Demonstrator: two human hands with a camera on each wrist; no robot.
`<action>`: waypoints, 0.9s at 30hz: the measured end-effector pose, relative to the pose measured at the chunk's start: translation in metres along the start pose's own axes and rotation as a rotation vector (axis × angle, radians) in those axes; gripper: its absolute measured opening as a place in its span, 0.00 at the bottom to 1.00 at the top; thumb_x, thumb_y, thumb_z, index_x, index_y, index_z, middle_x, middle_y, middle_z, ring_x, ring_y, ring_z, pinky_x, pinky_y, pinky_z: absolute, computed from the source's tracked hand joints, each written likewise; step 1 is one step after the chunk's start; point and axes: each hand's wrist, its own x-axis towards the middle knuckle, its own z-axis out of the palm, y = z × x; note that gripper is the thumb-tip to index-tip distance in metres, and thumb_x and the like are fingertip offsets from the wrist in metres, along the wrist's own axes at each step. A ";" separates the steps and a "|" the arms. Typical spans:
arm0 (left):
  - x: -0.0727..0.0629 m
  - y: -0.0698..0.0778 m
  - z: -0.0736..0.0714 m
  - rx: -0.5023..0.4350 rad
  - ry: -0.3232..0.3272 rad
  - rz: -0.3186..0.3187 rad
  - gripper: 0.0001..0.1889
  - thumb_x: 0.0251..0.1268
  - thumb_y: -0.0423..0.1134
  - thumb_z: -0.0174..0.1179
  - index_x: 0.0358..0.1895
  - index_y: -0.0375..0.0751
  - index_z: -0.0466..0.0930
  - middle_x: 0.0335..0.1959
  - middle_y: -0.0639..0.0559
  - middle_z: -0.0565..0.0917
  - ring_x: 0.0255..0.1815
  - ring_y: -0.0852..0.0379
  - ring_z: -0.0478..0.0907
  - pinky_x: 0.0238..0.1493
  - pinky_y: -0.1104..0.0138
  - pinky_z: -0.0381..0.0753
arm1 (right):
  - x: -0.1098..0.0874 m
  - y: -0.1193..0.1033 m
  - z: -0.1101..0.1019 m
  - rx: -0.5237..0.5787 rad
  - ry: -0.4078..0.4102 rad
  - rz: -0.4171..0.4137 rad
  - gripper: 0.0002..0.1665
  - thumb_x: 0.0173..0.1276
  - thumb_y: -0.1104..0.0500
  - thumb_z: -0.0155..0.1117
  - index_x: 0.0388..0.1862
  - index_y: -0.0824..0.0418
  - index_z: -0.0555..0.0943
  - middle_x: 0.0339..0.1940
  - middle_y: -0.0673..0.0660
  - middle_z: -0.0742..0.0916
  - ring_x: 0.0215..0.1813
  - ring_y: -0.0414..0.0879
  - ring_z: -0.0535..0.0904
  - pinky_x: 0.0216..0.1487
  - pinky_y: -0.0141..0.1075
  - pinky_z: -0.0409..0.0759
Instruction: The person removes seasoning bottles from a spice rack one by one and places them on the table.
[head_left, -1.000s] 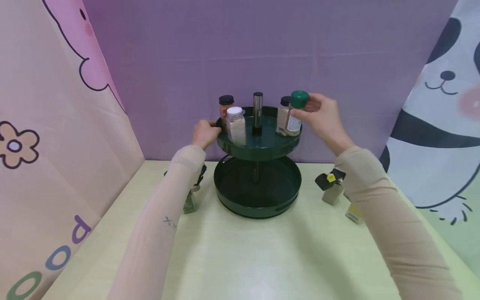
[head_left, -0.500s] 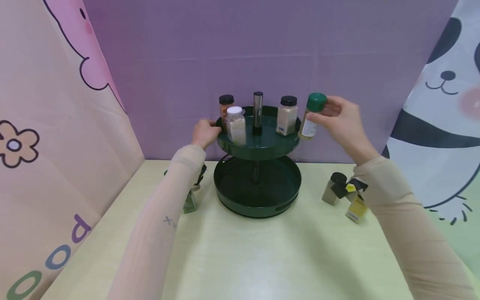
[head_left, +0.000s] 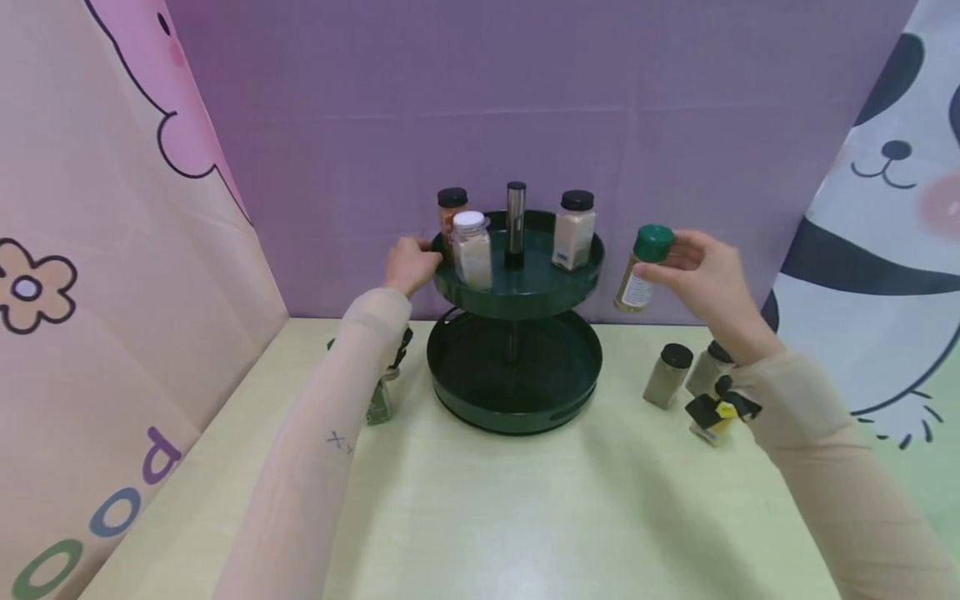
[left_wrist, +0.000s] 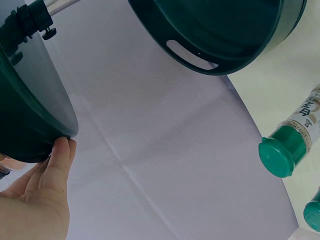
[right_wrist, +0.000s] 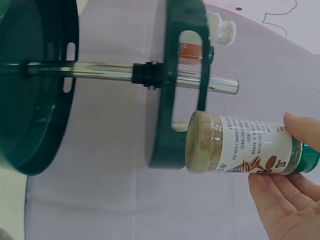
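My right hand (head_left: 705, 271) pinches a spice jar (head_left: 636, 287) near its green cap, off the right side of the dark green two-tier spice rack (head_left: 517, 304). Held tilted in the head view, the jar shows a white label and pale brown contents. In the right wrist view the jar's (right_wrist: 255, 145) base overlaps the upper tray's rim. My left hand (head_left: 411, 265) holds the left edge of the upper tray, its fingertips at the tray's lower edge in the left wrist view. On that tray stand a black-capped orange jar (head_left: 448, 218), a white-capped jar (head_left: 472, 254) and a black-capped pale jar (head_left: 574, 232).
Right of the rack, black-capped jars (head_left: 667, 379) stand on the table (head_left: 510, 508), partly behind the right wrist's camera mount (head_left: 723, 410). A green-capped jar (left_wrist: 292, 145) and others stand at left, mostly behind my left forearm. A purple backdrop (head_left: 420, 100) hangs behind.
My right hand has lifted the green-capped jar off the upper tray's right side and moved it right, then lower. The left hand stays at the tray's edge.
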 end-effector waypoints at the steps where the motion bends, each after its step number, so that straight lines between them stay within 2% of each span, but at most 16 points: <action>1: 0.000 0.000 0.000 0.000 0.001 -0.001 0.19 0.62 0.39 0.51 0.55 0.36 0.76 0.53 0.42 0.79 0.54 0.48 0.74 0.56 0.57 0.72 | -0.001 0.003 0.001 -0.009 -0.004 0.006 0.43 0.53 0.40 0.66 0.63 0.59 0.67 0.54 0.55 0.79 0.45 0.30 0.75 0.57 0.47 0.71; 8: 0.000 0.000 0.000 0.028 0.014 0.008 0.19 0.62 0.38 0.51 0.54 0.37 0.77 0.53 0.42 0.79 0.54 0.48 0.73 0.55 0.58 0.72 | -0.011 0.023 0.007 -0.038 -0.044 0.063 0.47 0.54 0.40 0.66 0.65 0.64 0.64 0.59 0.64 0.76 0.59 0.54 0.72 0.59 0.53 0.68; 11: -0.001 0.000 -0.001 0.032 0.019 0.006 0.19 0.62 0.39 0.51 0.54 0.37 0.77 0.53 0.42 0.79 0.54 0.48 0.73 0.55 0.57 0.72 | -0.014 0.033 0.010 -0.053 -0.066 0.074 0.48 0.54 0.41 0.66 0.66 0.66 0.61 0.61 0.66 0.74 0.61 0.59 0.70 0.60 0.55 0.67; 16: -0.002 0.001 -0.001 0.028 0.022 0.000 0.19 0.62 0.39 0.51 0.54 0.37 0.76 0.53 0.42 0.79 0.54 0.47 0.73 0.55 0.57 0.72 | -0.019 0.050 0.015 -0.067 -0.098 0.077 0.48 0.56 0.44 0.66 0.66 0.68 0.59 0.61 0.68 0.74 0.61 0.61 0.70 0.58 0.54 0.69; 22: -0.003 0.002 -0.002 0.032 0.020 -0.004 0.19 0.62 0.39 0.51 0.54 0.37 0.77 0.53 0.42 0.79 0.54 0.48 0.73 0.55 0.57 0.72 | -0.022 0.068 0.021 -0.031 -0.136 0.114 0.45 0.57 0.46 0.66 0.65 0.68 0.60 0.61 0.68 0.73 0.62 0.61 0.69 0.58 0.54 0.69; 27: -0.004 0.002 -0.001 0.036 0.016 0.003 0.18 0.62 0.39 0.51 0.54 0.36 0.77 0.52 0.42 0.79 0.53 0.48 0.74 0.55 0.57 0.72 | -0.023 0.086 0.027 -0.046 -0.151 0.141 0.43 0.57 0.49 0.66 0.64 0.70 0.60 0.61 0.70 0.71 0.61 0.64 0.69 0.55 0.54 0.72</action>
